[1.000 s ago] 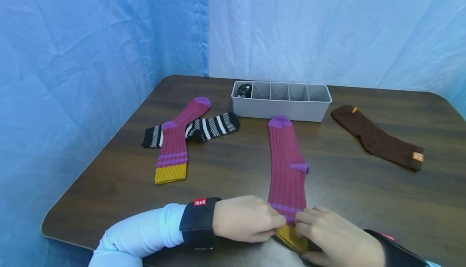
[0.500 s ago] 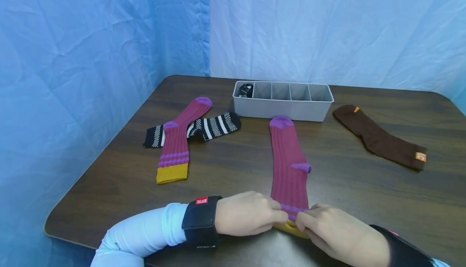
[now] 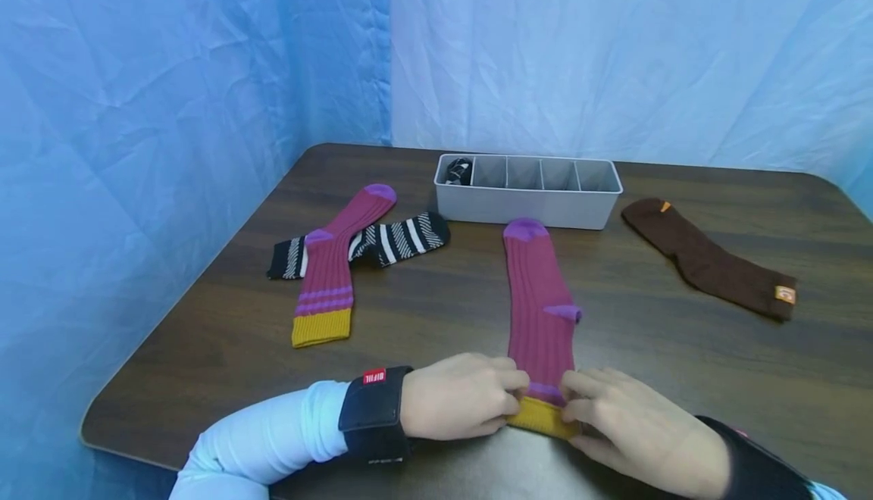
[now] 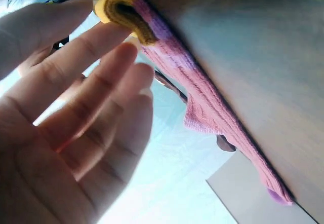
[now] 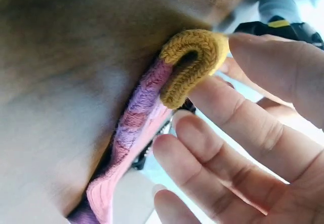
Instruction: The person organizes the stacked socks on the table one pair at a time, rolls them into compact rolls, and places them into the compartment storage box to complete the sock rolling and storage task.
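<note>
A maroon ribbed sock (image 3: pixel 539 295) with purple toe and heel lies lengthwise in front of me, its toe towards the box. Its mustard cuff (image 3: pixel 540 417) is folded back over the leg; both wrist views show the rolled edge from the side. My left hand (image 3: pixel 464 398) holds the left end of this fold, thumb at the outer bend and index fingertip on the turned-over layer. At the other end my right hand (image 3: pixel 634 428) holds the fold likewise between thumb and index finger. The remaining fingers of both hands stay loosely bent.
A second maroon sock (image 3: pixel 327 273) lies across a black-and-white patterned sock (image 3: pixel 402 239) on the left. At the back stands a grey divided box (image 3: pixel 528 207), a dark bundle (image 3: pixel 459 172) in its left compartment. A brown sock (image 3: pixel 709 257) lies at right.
The mustard cuff, flat one second ago, has been turned up over the leg towards the toe. Both hands moved slightly away from me, and their fingers have loosened and spread a little at the fold.
</note>
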A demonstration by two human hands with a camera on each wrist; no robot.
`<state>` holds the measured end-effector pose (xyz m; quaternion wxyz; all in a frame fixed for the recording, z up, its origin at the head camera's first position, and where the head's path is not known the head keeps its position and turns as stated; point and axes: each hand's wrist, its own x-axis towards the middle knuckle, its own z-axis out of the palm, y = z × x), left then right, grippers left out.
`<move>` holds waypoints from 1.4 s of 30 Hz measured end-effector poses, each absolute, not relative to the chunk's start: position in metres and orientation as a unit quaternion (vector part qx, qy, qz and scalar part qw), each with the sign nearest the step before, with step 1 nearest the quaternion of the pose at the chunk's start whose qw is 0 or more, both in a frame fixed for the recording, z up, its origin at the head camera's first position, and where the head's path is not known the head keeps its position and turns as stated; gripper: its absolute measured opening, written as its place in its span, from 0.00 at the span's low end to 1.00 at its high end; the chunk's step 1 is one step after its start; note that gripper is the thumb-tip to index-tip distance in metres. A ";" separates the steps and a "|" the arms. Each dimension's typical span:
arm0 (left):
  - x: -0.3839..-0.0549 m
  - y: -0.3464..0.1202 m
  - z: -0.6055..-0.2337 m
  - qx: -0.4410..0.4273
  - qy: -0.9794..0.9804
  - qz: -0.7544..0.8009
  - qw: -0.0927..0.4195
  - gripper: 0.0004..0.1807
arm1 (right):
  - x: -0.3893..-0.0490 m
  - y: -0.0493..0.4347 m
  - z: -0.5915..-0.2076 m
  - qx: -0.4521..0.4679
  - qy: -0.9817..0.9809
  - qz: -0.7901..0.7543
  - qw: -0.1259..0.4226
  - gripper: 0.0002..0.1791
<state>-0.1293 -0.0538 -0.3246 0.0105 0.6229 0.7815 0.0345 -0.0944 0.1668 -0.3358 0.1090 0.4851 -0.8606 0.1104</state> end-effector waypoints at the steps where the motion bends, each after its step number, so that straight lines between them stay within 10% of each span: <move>1: -0.129 -0.054 -0.324 0.626 0.779 0.034 0.010 0.07 | -0.094 0.167 -0.336 0.488 -0.859 0.107 0.107 0.09; 30: -0.120 -0.051 -0.325 0.610 0.792 0.032 -0.005 0.07 | -0.085 0.156 -0.340 0.503 -0.848 0.049 0.163 0.13; 39: -0.128 -0.056 -0.322 0.626 0.759 0.132 0.122 0.10 | -0.085 0.164 -0.330 0.446 -0.877 0.150 -0.097 0.14; 42: -0.130 -0.056 -0.322 0.618 0.763 0.127 0.142 0.09 | -0.087 0.164 -0.329 0.439 -0.876 0.165 -0.110 0.09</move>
